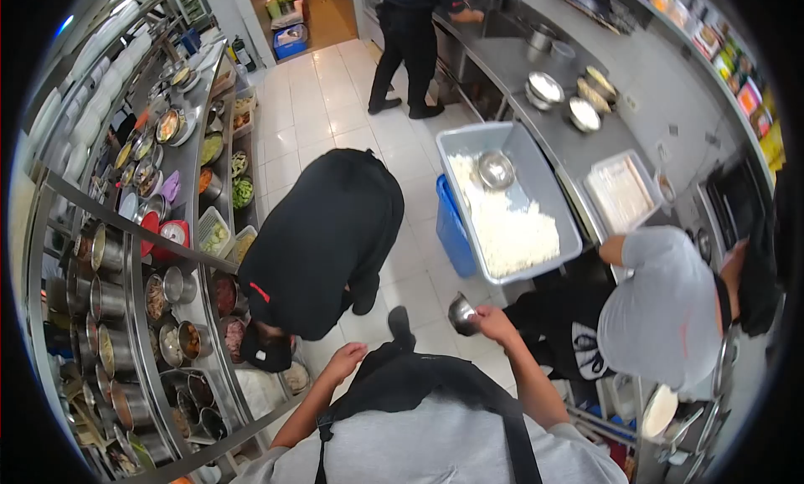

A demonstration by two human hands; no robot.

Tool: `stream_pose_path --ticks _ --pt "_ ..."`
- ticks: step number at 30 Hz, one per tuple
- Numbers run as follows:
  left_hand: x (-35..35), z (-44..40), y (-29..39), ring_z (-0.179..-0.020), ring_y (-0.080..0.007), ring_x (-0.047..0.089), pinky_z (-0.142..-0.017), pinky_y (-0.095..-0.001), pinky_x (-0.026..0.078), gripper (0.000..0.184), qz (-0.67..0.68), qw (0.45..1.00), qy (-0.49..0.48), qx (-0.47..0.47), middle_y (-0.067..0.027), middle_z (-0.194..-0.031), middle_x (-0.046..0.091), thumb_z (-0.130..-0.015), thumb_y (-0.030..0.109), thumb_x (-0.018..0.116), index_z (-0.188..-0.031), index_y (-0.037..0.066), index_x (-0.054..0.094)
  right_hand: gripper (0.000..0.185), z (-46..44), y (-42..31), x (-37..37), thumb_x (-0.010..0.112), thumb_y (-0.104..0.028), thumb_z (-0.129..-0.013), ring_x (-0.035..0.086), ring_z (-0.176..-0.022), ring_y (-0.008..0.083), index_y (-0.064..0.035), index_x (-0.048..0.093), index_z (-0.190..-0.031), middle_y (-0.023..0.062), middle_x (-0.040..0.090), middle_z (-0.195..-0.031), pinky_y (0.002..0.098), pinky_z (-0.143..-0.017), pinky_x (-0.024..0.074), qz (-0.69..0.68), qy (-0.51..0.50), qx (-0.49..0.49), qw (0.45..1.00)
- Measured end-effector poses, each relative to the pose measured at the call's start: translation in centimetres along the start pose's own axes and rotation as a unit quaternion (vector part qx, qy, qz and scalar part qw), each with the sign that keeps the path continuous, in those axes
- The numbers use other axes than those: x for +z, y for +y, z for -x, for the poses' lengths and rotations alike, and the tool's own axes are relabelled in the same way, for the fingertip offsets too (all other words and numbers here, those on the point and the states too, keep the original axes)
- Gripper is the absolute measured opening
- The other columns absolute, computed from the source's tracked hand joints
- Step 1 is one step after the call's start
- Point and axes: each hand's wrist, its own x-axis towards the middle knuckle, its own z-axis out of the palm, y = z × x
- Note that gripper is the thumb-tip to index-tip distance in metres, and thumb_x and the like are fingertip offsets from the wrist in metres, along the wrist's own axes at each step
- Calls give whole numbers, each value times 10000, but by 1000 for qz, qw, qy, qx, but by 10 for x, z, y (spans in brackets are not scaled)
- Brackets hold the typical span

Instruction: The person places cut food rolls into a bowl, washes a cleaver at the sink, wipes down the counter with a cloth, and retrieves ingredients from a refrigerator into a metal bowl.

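In the head view my right hand [494, 323] grips a small metal bowl [461, 315] by its edge. The bowl is tilted over the tiled floor, just below the large grey tub [572, 233]. Inside that tub lies a heap of white, rice-like food [521, 237], with another metal bowl [495, 171] resting on it. My left hand [345, 361] is held in front of my apron, its fingers curled together and nothing visible in them. Close to it, a person in black [327, 233] bends down toward the shelves.
Steel shelves [159, 316] with several pots line the left. To my right stands a person in a grey shirt [662, 308]. Another person in dark clothes [406, 48] is at the far sink. A blue bin [455, 233] stands beside the tub. A white container [621, 191] rests on the right counter.
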Motion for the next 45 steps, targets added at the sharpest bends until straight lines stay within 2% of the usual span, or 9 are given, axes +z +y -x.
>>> stream_pose_path --ticks 4,9,11,12,20,32,39,41,45 --pt "25 -77 114 -1070 -153 600 -942 -289 463 370 -46 980 -62 183 -72 -1129 666 -982 288 584 -1233 17 612 272 -6 -78 -35 619 -260 -895 543 -684 145 5 669 -924 63 614 -718 326 -666 454 -51 -47 20 997" --pt "53 -147 218 -1134 -191 592 -993 -332 450 387 -100 952 -146 251 -98 -1219 637 -992 332 566 -1235 33 610 237 -15 -115 -76 607 -244 -903 496 -664 96 -12 659 -893 3 583 -706 287 -626 419 -71 25 -22 997" --pt "62 -163 253 -1131 -211 603 -991 -346 464 376 -90 936 -165 299 -102 -1205 644 -982 334 593 -1216 41 619 192 -28 -106 -88 604 -205 -905 478 -663 61 -28 679 -919 -37 569 -730 256 -599 393 -140 30 69 987" --pt "62 -163 273 -1112 -206 608 -971 -340 472 360 -105 933 -168 301 -103 -1181 654 -980 318 599 -1208 41 624 165 -34 -106 -86 606 -160 -906 487 -679 53 -17 686 -924 -51 571 -753 253 -606 397 -175 73 -3 982" --pt "61 -248 345 -1101 -191 590 -962 -323 451 386 -164 952 -199 163 -95 -1169 653 -975 334 587 -1226 41 612 136 -112 -89 -122 594 -109 -949 507 -666 62 -18 607 -848 -1 615 -766 228 -633 414 -395 124 30 910" --pt "77 -385 443 -1070 -201 577 -918 -374 483 450 -120 963 -217 109 -71 -1220 621 -964 395 592 -1283 78 593 121 -247 -157 -236 609 -107 -941 549 -753 81 12 634 -941 18 643 -840 248 -710 443 -283 109 -76 950" --pt "-7 -471 467 -1028 -226 592 -868 -391 486 536 -55 992 -113 -29 -58 -1243 606 -904 461 636 -1331 149 550 149 -318 -197 -245 640 -106 -916 572 -751 97 24 652 -990 20 653 -833 260 -705 469 -251 76 -80 962" --pt "-57 -565 384 -1006 -226 602 -840 -386 485 505 91 991 -94 -31 -52 -1222 611 -895 459 640 -1278 137 572 143 -341 -225 -250 651 -110 -910 575 -734 80 20 666 -967 21 659 -808 257 -687 471 -242 51 -68 967" --pt "-107 -581 408 -900 -222 615 -756 -387 487 438 100 973 79 -192 -56 -1168 624 -911 415 626 -1228 117 584 139 -402 -276 -265 661 -127 -910 526 -678 63 7 674 -948 -13 626 -752 252 -631 439 -205 50 -31 977"
